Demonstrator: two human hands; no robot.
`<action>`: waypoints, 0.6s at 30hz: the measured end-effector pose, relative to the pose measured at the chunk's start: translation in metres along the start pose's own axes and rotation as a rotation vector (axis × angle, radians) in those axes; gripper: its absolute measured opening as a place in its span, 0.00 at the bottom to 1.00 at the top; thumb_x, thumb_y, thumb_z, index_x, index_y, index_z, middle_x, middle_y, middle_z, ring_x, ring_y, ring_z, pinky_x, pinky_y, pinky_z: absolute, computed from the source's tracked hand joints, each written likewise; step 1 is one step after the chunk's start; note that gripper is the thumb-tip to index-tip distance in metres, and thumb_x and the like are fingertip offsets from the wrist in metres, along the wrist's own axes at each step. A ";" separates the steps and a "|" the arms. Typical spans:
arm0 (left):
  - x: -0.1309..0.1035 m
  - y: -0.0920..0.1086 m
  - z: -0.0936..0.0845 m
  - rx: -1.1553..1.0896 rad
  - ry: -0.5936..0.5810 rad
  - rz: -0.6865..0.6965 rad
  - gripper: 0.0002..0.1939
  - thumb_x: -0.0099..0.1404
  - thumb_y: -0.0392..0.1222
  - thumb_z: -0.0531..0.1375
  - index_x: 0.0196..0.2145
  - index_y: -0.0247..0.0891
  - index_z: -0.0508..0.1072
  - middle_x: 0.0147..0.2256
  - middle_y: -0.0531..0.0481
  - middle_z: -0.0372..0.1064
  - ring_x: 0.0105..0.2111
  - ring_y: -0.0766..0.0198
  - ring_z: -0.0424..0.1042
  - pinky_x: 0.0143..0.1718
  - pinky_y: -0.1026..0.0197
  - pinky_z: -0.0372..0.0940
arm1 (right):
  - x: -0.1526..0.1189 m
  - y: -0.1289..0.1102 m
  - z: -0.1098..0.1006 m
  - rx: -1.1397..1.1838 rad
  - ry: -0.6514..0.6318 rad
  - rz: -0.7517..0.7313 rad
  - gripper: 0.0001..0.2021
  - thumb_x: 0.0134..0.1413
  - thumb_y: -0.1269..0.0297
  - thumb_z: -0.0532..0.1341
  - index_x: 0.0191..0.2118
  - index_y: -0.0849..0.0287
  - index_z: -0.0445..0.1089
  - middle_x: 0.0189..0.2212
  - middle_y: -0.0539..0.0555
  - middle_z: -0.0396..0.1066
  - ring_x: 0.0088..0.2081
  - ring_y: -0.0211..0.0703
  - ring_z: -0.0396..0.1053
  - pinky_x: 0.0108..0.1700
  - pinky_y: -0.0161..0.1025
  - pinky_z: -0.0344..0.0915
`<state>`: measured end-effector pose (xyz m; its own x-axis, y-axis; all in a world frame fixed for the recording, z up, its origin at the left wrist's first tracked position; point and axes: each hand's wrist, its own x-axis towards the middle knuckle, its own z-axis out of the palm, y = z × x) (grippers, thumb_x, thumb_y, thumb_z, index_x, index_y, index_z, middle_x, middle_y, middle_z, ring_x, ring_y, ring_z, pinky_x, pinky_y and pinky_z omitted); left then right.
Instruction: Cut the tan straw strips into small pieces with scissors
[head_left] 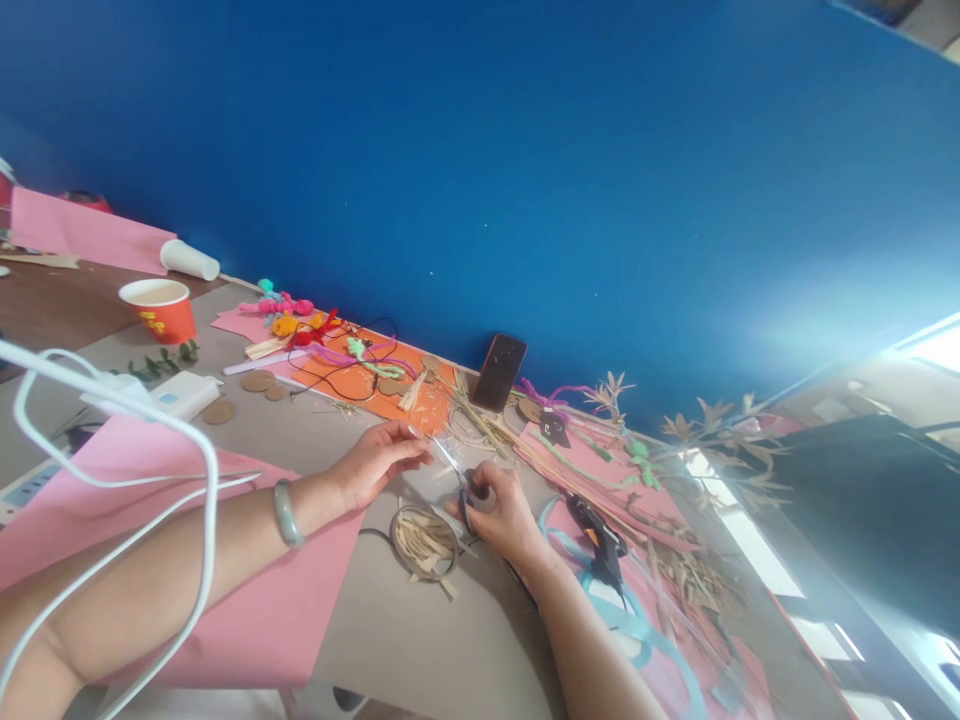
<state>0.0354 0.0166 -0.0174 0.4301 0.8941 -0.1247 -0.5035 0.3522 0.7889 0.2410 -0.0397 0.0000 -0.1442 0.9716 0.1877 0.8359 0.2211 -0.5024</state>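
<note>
My right hand [504, 508] has its fingers through the black handles of a pair of scissors [452, 460]. The silver blades point up and left, slightly apart at the tips. Close to those tips, my left hand [384, 462] has thumb and fingers drawn together in a pinch. Whatever sits between them is too small to make out. A jade-coloured bangle [286, 513] circles my left wrist. Just below both hands, a dark ring [424, 541] lies on the table with pale straw-like strips inside it.
Pink paper [262, 620] lies under my left arm. A black glue gun [600, 540] rests right, near blue ribbon [637, 625]. Against the blue wall leans a phone [499, 371]. An orange paper cup [166, 315] stands left. White cables [206, 520] cross the near left.
</note>
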 end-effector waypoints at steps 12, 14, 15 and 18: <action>0.002 -0.002 -0.002 0.005 0.043 0.018 0.11 0.47 0.38 0.69 0.28 0.34 0.72 0.27 0.50 0.74 0.29 0.65 0.74 0.33 0.64 0.62 | 0.001 -0.007 -0.003 -0.053 -0.020 -0.072 0.14 0.40 0.60 0.65 0.23 0.56 0.56 0.24 0.48 0.67 0.28 0.38 0.60 0.39 0.40 0.55; 0.002 -0.002 -0.003 0.005 0.049 0.027 0.11 0.47 0.37 0.69 0.28 0.34 0.73 0.27 0.51 0.74 0.29 0.65 0.74 0.33 0.64 0.62 | 0.001 -0.007 -0.004 -0.050 -0.029 -0.064 0.15 0.40 0.59 0.65 0.23 0.56 0.56 0.24 0.48 0.67 0.28 0.38 0.60 0.39 0.39 0.55; 0.003 -0.002 -0.003 0.005 0.053 0.029 0.11 0.47 0.37 0.69 0.28 0.34 0.73 0.27 0.51 0.74 0.29 0.65 0.74 0.33 0.64 0.62 | 0.001 -0.008 -0.004 -0.050 -0.033 -0.057 0.15 0.40 0.58 0.65 0.23 0.56 0.56 0.24 0.48 0.66 0.28 0.39 0.59 0.39 0.39 0.55; 0.003 -0.004 -0.003 0.010 0.061 0.036 0.11 0.47 0.36 0.69 0.28 0.35 0.72 0.28 0.50 0.75 0.29 0.66 0.74 0.33 0.65 0.62 | 0.000 -0.009 -0.004 -0.045 -0.043 -0.037 0.15 0.41 0.59 0.64 0.23 0.56 0.56 0.23 0.48 0.66 0.28 0.39 0.59 0.38 0.39 0.56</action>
<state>0.0361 0.0189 -0.0225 0.3652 0.9215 -0.1323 -0.5101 0.3170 0.7996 0.2351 -0.0425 0.0077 -0.1971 0.9658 0.1682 0.8524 0.2536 -0.4572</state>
